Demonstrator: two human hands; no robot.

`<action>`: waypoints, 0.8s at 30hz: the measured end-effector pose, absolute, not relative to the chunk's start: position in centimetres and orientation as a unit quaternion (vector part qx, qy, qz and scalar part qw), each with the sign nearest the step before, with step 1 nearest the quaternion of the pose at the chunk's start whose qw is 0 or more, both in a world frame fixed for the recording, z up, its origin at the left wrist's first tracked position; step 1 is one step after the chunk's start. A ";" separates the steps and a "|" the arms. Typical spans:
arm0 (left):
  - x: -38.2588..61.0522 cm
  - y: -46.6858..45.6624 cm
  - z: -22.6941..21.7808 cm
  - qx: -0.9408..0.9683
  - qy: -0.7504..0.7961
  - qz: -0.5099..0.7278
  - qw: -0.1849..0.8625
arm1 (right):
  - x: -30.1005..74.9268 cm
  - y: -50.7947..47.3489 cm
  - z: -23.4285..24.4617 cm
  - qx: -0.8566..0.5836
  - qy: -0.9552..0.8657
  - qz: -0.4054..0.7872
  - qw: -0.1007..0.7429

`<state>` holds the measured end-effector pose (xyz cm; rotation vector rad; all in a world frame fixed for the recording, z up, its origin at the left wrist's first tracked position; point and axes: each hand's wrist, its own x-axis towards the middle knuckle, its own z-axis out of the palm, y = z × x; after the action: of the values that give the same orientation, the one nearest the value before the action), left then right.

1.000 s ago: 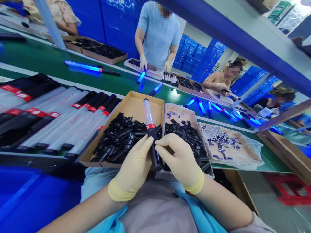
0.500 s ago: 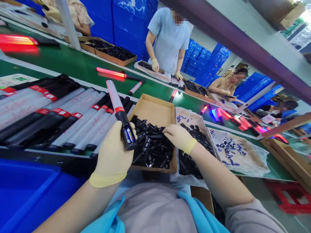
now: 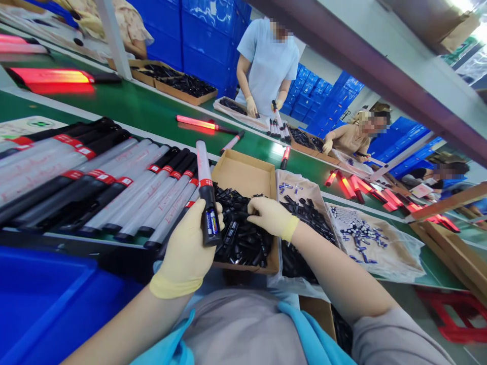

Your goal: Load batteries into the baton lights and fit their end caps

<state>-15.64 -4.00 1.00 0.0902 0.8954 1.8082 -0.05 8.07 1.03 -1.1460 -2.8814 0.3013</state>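
My left hand (image 3: 186,251), in a pale yellow glove, is wrapped round the black handle of a light stick (image 3: 206,185). The stick has a clear, unlit tube and a red band, and it points up and away from me. Blue batteries (image 3: 211,223) show in the handle's uncovered compartment. My right hand (image 3: 271,215), gloved too, is over a cardboard box (image 3: 246,170) of small black plastic parts (image 3: 238,228). Its fingers are curled together at the parts; whatever they hold is hidden.
Several unlit light sticks (image 3: 125,197) lie in a row at left. Right of the box stand a lined tray of black parts (image 3: 304,210) and a tray of batteries (image 3: 375,223). Lit red sticks (image 3: 198,123) lie on the green belt (image 3: 152,104). Co-workers (image 3: 266,61) stand beyond; a beam crosses overhead.
My right hand has shifted slightly left over the black parts, its fingers more curled. The light stick in my left hand is more upright. The view has shifted a little.
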 end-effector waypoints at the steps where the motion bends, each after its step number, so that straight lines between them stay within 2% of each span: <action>1: -15.6 -3.8 1.0 0.029 0.371 0.758 0.536 | 0.6 7.8 1.5 -0.376 -0.921 0.098 0.033; 4: -15.6 -3.2 1.0 0.020 0.360 0.764 0.535 | 2.5 6.6 2.5 -0.373 -0.914 0.130 0.093; 8: -15.5 -2.9 1.2 0.005 0.351 0.764 0.541 | 5.9 5.2 3.4 -0.378 -0.896 0.197 0.121; 10: -15.7 -2.9 1.2 0.009 0.350 0.771 0.533 | 8.4 4.8 4.0 -0.432 -0.877 0.175 0.114; 14: -16.1 -2.9 1.3 0.025 0.342 0.793 0.503 | 12.4 5.0 4.4 -0.540 -0.839 0.051 0.047; 19: -15.6 -2.8 1.6 0.037 0.336 0.796 0.503 | 7.2 4.6 2.8 -0.384 -0.919 0.054 0.065; 24: -14.8 -3.0 1.9 0.036 0.344 0.784 0.516 | -1.7 5.2 0.5 -0.311 -0.949 0.052 -0.011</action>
<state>-14.81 -3.04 1.85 0.0854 0.8271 1.8828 -1.72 5.21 0.48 -0.9841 -3.0019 0.1660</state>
